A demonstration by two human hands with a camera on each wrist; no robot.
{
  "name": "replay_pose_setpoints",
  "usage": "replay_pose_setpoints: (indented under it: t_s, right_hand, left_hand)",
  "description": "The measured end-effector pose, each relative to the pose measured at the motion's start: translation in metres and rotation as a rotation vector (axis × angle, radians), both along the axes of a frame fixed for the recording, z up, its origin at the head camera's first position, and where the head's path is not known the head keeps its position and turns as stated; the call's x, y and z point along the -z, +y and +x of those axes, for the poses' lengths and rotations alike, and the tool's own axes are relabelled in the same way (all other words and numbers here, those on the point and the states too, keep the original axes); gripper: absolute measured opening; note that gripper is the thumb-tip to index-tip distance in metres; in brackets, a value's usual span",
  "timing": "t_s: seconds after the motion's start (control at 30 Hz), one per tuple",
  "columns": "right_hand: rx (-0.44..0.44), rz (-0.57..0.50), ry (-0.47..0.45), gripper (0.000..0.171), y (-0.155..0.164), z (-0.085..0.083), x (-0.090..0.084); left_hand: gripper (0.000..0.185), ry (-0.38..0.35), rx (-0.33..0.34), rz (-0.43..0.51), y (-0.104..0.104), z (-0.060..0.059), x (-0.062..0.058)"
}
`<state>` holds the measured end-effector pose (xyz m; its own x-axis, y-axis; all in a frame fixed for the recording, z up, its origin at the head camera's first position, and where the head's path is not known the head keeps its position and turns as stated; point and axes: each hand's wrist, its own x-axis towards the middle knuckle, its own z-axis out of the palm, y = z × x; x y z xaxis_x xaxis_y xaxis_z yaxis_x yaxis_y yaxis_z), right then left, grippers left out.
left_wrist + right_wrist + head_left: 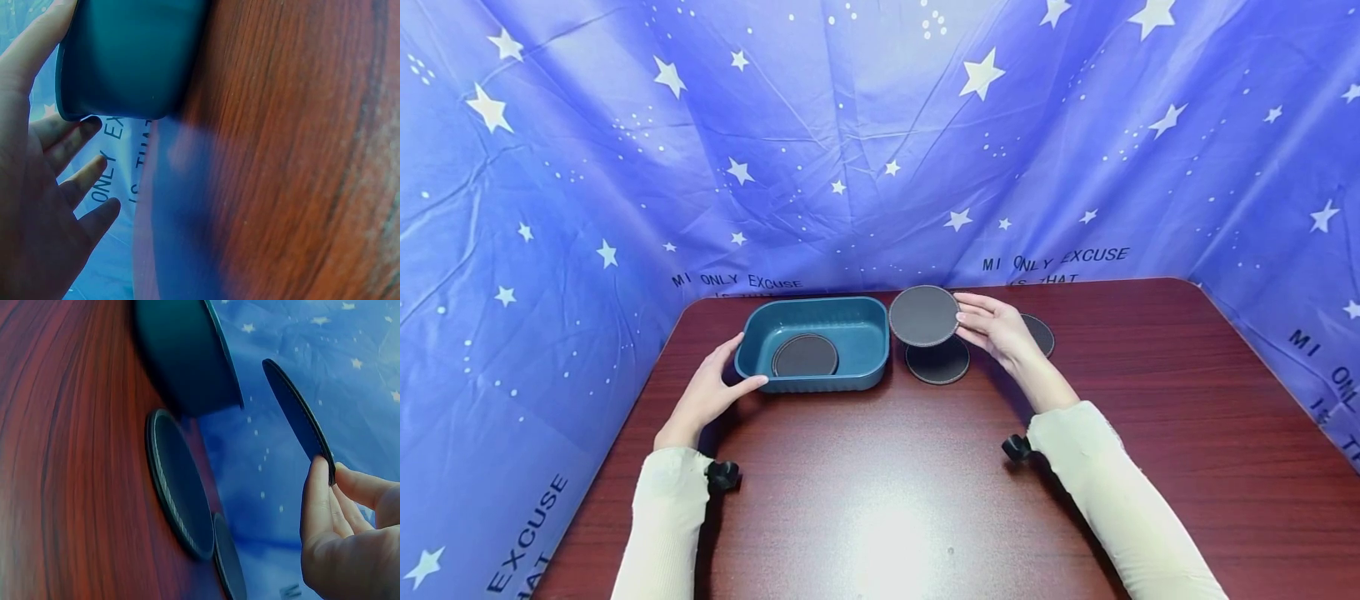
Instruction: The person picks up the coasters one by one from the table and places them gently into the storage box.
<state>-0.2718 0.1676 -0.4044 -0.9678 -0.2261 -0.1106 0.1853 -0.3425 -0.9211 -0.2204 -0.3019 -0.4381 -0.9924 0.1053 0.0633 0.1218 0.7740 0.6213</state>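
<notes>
A person's right hand pinches a round dark coaster by its edge between thumb and fingertips and holds it in the air, clear of the tabletop, close to the far edge and just right of a teal rectangular tub. The edge grip leaves both faces of the disc free; the right wrist view shows it tilted on edge, with the fingers closed only on its rim. The left hand lies against the tub's near left corner, thumb along the front wall and fingers, seen loosely spread in the left wrist view, around the end wall, a hold that appears to steady the tub on the smooth wood.

Counted, four coasters show: the lifted one; one lying flat inside the tub; one flat on the tabletop directly below the lifted one; and one partly hidden behind the right hand, nearer the far edge. The right wrist view shows these last two lying close together, though whether they touch cannot be told. There is one tub. A blue star-printed cloth hangs around the table's far and side edges.
</notes>
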Motion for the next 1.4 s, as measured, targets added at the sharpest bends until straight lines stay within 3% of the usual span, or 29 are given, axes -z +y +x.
replay_pose_setpoints:
  t_s: [0.73, 1.0, 1.4]
  right_hand:
    - [-0.080, 0.124, 0.054, 0.050, -0.095, -0.001, -0.009]
    - [-0.092, 0.174, 0.042, 0.056, -0.130, -0.002, -0.011]
    - [-0.196, 0.407, 0.048, 0.052, -0.167, -0.006, -0.009]
  left_hand:
    - [0.097, -0.002, 0.002, 0.010, 0.000, 0.000, 0.000]
    - [0.097, -0.005, 0.000, 0.010, 0.000, 0.001, 0.000]
    - [0.097, -0.009, -0.004, 0.018, 0.002, 0.002, -0.002]
